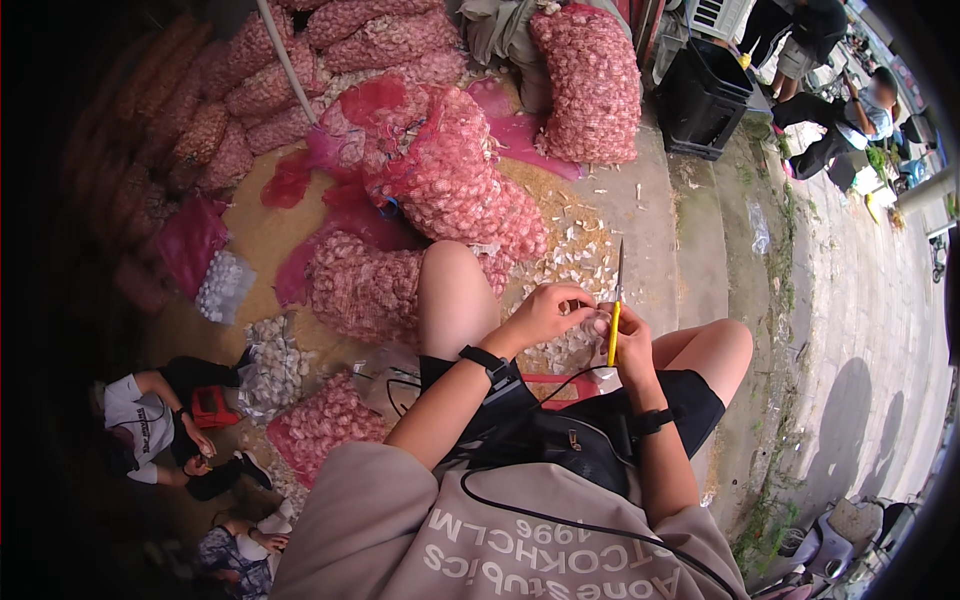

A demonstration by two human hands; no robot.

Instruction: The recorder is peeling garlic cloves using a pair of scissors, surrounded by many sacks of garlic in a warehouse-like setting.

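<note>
- Yellow-handled knife (615,318) is gripped in the right hand (630,345), fingers closed round the handle, thin blade pointing up and away from the body.
- Left hand (545,312) is curled shut on a small pale piece, apparently a garlic clove (583,306); too small to be sure.
- Both hands are held close together, fingertips almost meeting, above the gap between the bare knees, with the knife just right of the left hand's fingers.
- A black strap (487,363) is worn on the left wrist, another on the right wrist (650,422).
- Garlic skins and loose cloves (575,245) are scattered on the floor (660,215) directly beyond the hands.
- Pink mesh sacks of garlic (450,175) are piled ahead and to the left; one full sack (590,80) is stood further back, well apart from the hands.
- A smaller pink sack (320,420) is seen on the floor near the left elbow, a heap of loose garlic bulbs (270,370) just beyond it.
- A black crate (700,95) is set at the upper right, beside the standing sack.
- Another person (150,420) is seated at the lower left; others (830,110) are crouched at the upper right, far off.
- A black bag (560,440) is rested on the lap, a black cable (560,520) run over the beige shirt.
</note>
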